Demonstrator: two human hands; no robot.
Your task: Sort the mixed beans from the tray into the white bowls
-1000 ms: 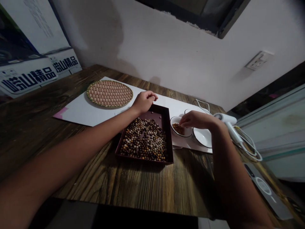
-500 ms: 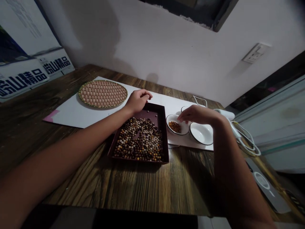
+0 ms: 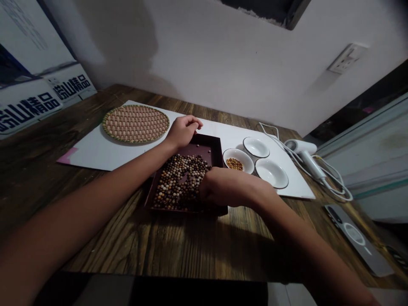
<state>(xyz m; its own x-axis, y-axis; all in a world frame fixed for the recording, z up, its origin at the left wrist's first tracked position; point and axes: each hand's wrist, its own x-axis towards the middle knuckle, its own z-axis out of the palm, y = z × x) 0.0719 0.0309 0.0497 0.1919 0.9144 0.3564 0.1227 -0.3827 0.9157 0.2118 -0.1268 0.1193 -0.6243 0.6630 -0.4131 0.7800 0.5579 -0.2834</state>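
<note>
A dark maroon tray (image 3: 219, 148) holds many small round beads (image 3: 174, 182) in brown, tan, cream and yellow. My left hand (image 3: 185, 129) rests at its far left corner, fingers loosely bent and thumb slightly apart, with nothing visible in them. Over the tray's right side, my right hand (image 3: 219, 187) reaches down into the beads. Its fingers are curled in, and their tips and anything between them are hidden. Just right of the tray stands a white bowl (image 3: 247, 157) with yellow-brown beads (image 3: 234, 164) in it. Beside it are two more white bowls, one behind (image 3: 256, 147) and one to the right (image 3: 272, 172).
A round woven mat (image 3: 136, 123) lies on the white board (image 3: 92, 148) at left. Further right are a white hair dryer (image 3: 307, 157) with its cord and a grey phone (image 3: 358, 238). Printed boxes (image 3: 28, 106) stand at far left on the wooden table (image 3: 153, 250).
My right hand has moved left and toward me, from over the bowl of yellow-brown beads down into the tray. My left hand stays at the tray's corner.
</note>
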